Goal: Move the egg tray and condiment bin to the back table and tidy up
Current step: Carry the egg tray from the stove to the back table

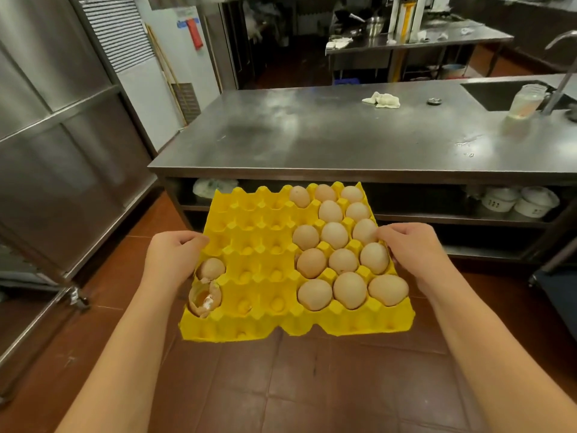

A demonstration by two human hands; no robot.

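Observation:
A yellow egg tray (259, 245) hangs in the air over the red tile floor, just in front of a steel table (312, 132). My left hand (173, 254) grips its left edge and my right hand (412, 248) grips its right edge. Several whole brown eggs (334, 235) fill the tray's right half. Broken eggshells (206, 295) with yolk sit in two cups at the near left corner. The middle cups hold nothing. No condiment bin is in view.
On the steel table lie a crumpled white cloth (381, 100), a small round lid (434, 101) and a clear plastic container (526, 101) beside a sink (499, 92). White bowls (518, 201) sit on the shelf below. Steel cabinets (62, 120) stand at the left; another table (415, 39) stands behind.

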